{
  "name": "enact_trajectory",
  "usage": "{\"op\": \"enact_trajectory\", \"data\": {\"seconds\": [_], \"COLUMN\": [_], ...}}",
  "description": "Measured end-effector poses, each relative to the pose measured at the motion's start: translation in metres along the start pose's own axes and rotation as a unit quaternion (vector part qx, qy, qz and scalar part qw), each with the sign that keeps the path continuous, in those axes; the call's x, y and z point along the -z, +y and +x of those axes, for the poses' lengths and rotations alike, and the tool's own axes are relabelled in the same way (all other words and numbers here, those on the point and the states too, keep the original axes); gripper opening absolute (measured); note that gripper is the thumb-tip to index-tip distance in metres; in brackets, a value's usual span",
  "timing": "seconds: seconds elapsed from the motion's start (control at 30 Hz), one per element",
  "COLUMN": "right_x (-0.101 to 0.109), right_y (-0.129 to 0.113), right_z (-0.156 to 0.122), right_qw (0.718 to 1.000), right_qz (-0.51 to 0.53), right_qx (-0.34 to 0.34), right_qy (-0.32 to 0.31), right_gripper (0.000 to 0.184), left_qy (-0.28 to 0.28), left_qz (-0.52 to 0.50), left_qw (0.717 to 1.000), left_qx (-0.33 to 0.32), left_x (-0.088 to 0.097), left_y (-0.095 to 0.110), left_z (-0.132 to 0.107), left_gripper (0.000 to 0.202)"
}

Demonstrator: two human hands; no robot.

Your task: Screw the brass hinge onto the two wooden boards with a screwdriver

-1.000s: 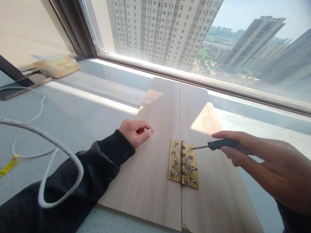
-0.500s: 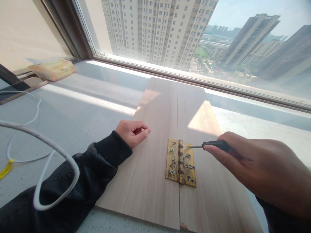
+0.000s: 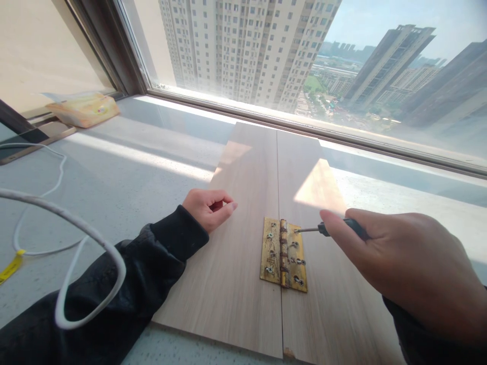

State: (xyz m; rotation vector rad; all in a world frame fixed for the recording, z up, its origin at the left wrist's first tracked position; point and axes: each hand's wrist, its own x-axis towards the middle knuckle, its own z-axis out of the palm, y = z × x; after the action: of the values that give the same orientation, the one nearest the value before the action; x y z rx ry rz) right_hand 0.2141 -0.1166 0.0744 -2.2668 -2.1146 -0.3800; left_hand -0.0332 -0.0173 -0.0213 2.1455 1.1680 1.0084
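Observation:
My right hand (image 3: 414,258) is wrapped round the dark handle of a screwdriver (image 3: 310,230), its thumb raised along the top. The screwdriver's tip touches a screw (image 3: 297,231) at the upper part of the right leaf of a worn brass hinge (image 3: 283,253). Opened flat, the hinge spans the seam between two pale wooden boards (image 3: 232,284), with several screws in both leaves. My left hand (image 3: 209,208) rests on the left board, fingers curled and thumb against the forefinger; whatever lies inside, if anything, is hidden.
The boards lie on a speckled white sill (image 3: 160,142) against a window frame (image 3: 247,114). A white cable (image 3: 91,238) with a yellow tag (image 3: 11,266) loops by my left sleeve. A soft yellowish packet (image 3: 85,109) sits in the far left corner.
My right thumb has lifted off the screwdriver's neck and the hand has turned slightly, sliding back along the handle. The tip stays at the same screw. My left hand holds its place.

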Motion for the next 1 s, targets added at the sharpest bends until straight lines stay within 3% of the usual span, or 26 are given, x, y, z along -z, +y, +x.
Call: {"op": "enact_trajectory", "data": {"seconds": [0.2, 0.43, 0.53, 0.7, 0.77, 0.9, 1.0], "right_x": [-0.003, 0.0, 0.002, 0.0, -0.002, -0.005, -0.006], "right_y": [-0.002, 0.019, 0.028, 0.025, 0.02, 0.018, 0.02], "right_z": [0.007, 0.006, 0.002, -0.001, 0.0, 0.004, 0.006], "right_qw": [0.988, 0.965, 0.965, 0.976, 0.975, 0.984, 0.987], "right_qz": [0.136, 0.241, 0.224, 0.118, 0.09, -0.006, -0.008], "right_qx": [0.047, 0.08, 0.103, 0.183, 0.201, 0.171, 0.156], "right_qy": [0.047, -0.07, -0.088, -0.012, -0.007, 0.043, 0.04], "right_gripper": [0.033, 0.033, 0.031, 0.028, 0.027, 0.043, 0.049], "left_qy": [0.0, 0.005, 0.005, 0.006, 0.004, 0.004, -0.001], "left_qz": [-0.008, -0.019, -0.016, -0.013, -0.012, -0.011, -0.015], "left_qw": [1.0, 1.0, 1.0, 1.0, 1.0, 1.0, 1.0], "left_qx": [0.008, 0.002, -0.001, 0.001, 0.002, 0.008, 0.009], "left_x": [0.0, -0.001, -0.001, 0.0, 0.0, 0.0, 0.0], "left_y": [0.0, 0.001, 0.001, 0.001, 0.001, 0.001, 0.001], "left_z": [0.0, 0.0, 0.0, 0.0, 0.0, 0.0, 0.0], "left_gripper": [0.023, 0.023, 0.023, 0.023, 0.023, 0.023, 0.024]}}
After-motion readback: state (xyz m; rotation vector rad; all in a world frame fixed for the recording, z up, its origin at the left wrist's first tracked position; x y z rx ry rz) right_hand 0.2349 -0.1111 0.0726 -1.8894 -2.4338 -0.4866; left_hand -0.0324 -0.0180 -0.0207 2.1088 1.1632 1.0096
